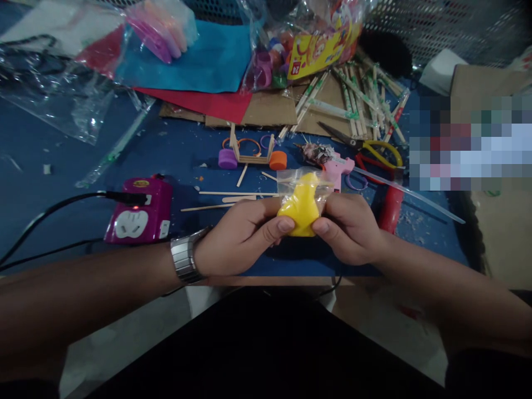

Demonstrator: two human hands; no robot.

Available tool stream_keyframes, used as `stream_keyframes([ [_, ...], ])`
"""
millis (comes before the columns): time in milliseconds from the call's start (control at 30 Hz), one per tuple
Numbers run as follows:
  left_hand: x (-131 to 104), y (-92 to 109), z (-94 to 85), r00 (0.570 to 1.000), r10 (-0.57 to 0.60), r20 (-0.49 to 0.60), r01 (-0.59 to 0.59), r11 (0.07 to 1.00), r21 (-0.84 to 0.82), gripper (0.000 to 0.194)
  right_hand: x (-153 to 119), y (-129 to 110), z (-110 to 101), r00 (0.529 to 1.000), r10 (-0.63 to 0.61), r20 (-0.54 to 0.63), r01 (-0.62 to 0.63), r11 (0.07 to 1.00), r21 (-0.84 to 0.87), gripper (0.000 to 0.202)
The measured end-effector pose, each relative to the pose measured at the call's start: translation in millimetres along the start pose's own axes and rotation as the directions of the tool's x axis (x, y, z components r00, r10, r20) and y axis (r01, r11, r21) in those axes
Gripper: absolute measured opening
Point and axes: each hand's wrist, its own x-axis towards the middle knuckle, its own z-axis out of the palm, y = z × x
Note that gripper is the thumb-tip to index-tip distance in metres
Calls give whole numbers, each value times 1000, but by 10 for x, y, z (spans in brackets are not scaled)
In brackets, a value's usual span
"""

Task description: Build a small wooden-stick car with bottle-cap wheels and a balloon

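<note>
In the head view, the yellow packet [303,205], a clear bag with a smooth yellow mass inside, is held above the near edge of the blue tabletop [178,141]. The left hand [235,238] grips its left side and the right hand [353,227] its right side. Each thumb presses on the front, pinching the packet against fingers behind it; most of those fingers are hidden, so how they are spaced cannot be told. The bag's top edge is see-through and hard to trace.

Just left of the packet lie thin wooden sticks [233,194], their right ends lost behind the packet and left hand. Farther left is a magenta power block [164,194] with a black plug [127,198] in it; the cable leaves the frame.

Beyond the packet, slightly left, stands a small wooden frame [251,159] with a purple and an orange disc at its ends. Beyond it and slightly right is a pink glue gun [338,166], partly covered by the right hand; the grey clump [318,152] about its tip is hard to make out. Right of the packet, the right forearm covers part of a red cylinder [393,205]. Past that, yellow-handled scissors [382,147] overlap a red-handled tool that cannot be identified. Far right of the packet, a pixelated patch blocks whatever lies there.
</note>
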Motion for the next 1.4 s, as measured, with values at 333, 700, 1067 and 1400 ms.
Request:
stream_keyframes([
  [333, 10, -28, -20, 997, 80, 10, -81, 984, 156, 43, 6, 0, 22, 984, 11, 176, 1, 998, -68, 50],
  [700, 14, -5, 5, 992, 111, 64, -115, 992, 61, 18, -11, 4, 39, 992, 7, 127, -10, 1000, 23, 51],
  [1067, 9, -18, 21, 1000, 3, -8, -4, 1000, -23, 29, 4, 21, 57, 989, -1, 145, -9, 998, 65, 32],
  [1400, -11, 10, 7, 988, 152, 30, -155, 984, 94, 17, -1, 4, 48, 986, -23, 164, 3, 993, 119, 44],
])
